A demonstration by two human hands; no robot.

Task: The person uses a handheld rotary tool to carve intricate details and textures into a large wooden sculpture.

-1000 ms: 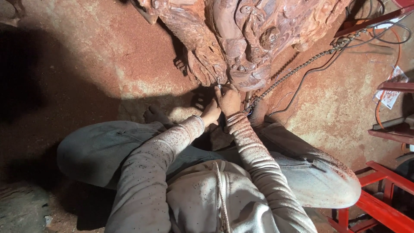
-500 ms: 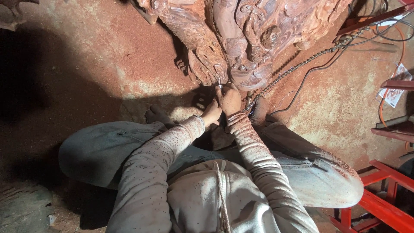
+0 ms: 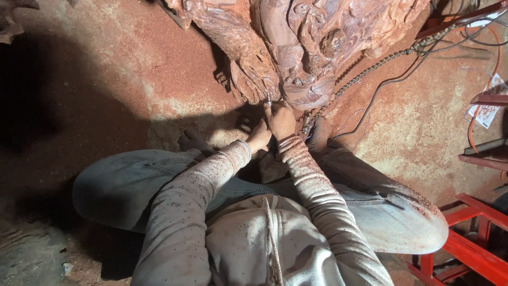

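A person sits on the floor (image 3: 106, 95), which is coated in reddish dust, knees spread to the left and right of the frame, with both arms reaching up toward the centre. The right hand (image 3: 280, 121) is closed around a thin tool (image 3: 269, 99) whose metal tip shows just above the knuckles, pressed against the lower edge of the carving (image 3: 296, 47). The left hand (image 3: 258, 136) sits just beside and below the right hand, touching it at the wrist side; its fingers are curled, but whether they grip the tool or only brace the other hand cannot be told. The carving is a large reddish-brown wooden piece with deep folds and curls, filling the upper centre of the frame and standing on the floor. A chain (image 3: 365, 74) runs from the foot of the carving diagonally to the upper right, and dark cables (image 3: 381, 90) trail alongside it. At the lower right corner stands a red metal frame (image 3: 471, 249), and more red bars (image 3: 489, 99) show at the right edge. The sleeves (image 3: 312, 180) and the grey trousers (image 3: 121, 185) are speckled with red dust. A heavy shadow covers the left of the frame.
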